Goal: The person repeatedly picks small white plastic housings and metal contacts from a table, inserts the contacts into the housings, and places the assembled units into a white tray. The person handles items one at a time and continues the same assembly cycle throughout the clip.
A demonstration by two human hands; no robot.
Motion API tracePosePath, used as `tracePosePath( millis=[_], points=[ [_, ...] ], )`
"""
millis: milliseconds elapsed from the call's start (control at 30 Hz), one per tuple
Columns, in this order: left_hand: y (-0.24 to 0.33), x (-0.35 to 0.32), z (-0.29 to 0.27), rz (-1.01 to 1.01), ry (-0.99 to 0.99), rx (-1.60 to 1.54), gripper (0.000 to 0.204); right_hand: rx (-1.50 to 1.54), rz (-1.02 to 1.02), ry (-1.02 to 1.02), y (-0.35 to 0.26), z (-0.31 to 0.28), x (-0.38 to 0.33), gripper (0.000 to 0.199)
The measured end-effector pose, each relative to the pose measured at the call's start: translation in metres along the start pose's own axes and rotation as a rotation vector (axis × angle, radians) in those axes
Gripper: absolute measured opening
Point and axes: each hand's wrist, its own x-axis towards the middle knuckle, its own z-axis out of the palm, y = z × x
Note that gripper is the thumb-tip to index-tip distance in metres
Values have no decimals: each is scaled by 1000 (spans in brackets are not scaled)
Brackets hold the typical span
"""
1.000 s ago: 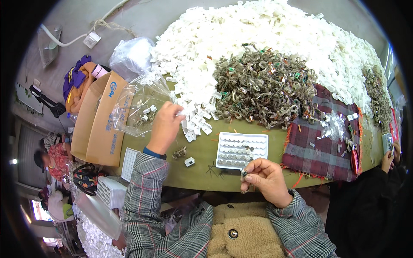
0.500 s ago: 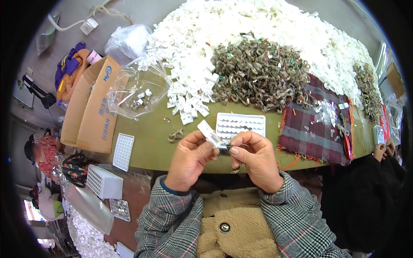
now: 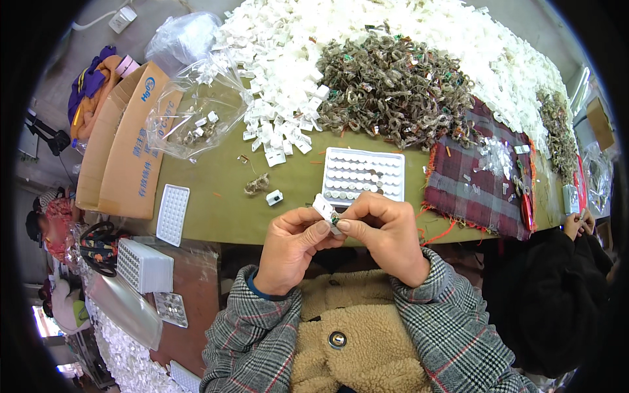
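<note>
Between the thumb and fingers of my left hand (image 3: pixel 285 252) is a small white plastic housing (image 3: pixel 322 206), held tilted. My right hand (image 3: pixel 392 239) pinches at the lower end of this housing, where a tiny green part (image 3: pixel 335 221) shows; the fingertips partly hide it. Just beyond my hands lies a white tray (image 3: pixel 401 175) with rows of round cells, some holding small round silvery or dark pieces. Another white housing (image 3: pixel 274 197) rests on the green tabletop (image 3: pixel 216 213) to the left, near a small tangle of brownish wire (image 3: pixel 257 184).
A large heap of white housings (image 3: pixel 406 19) and a pile of brown wire bundles (image 3: pixel 393 92) cover the far side. At right is a plaid cloth (image 3: pixel 452 196) with small clear pieces. A cardboard box (image 3: pixel 124 150) and clear bag (image 3: pixel 196 105) stand left; a co-worker's hand (image 3: pixel 576 224) shows far right.
My right fingers have closed in against the housing's end, and the housing stands more upright. The view has shifted, and the loose housing left of my hands now shows.
</note>
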Motion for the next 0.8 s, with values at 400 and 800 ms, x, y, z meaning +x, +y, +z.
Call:
tracePosePath(
  millis=[400, 800],
  points=[
    [-16, 1, -3, 45, 61, -167, 16, -399, -421, 123, 16, 18, -7, 26],
    [-14, -4, -1, 87, 21, -184, 17, -319, -342, -56, -2, 1, -4, 22]
  ],
)
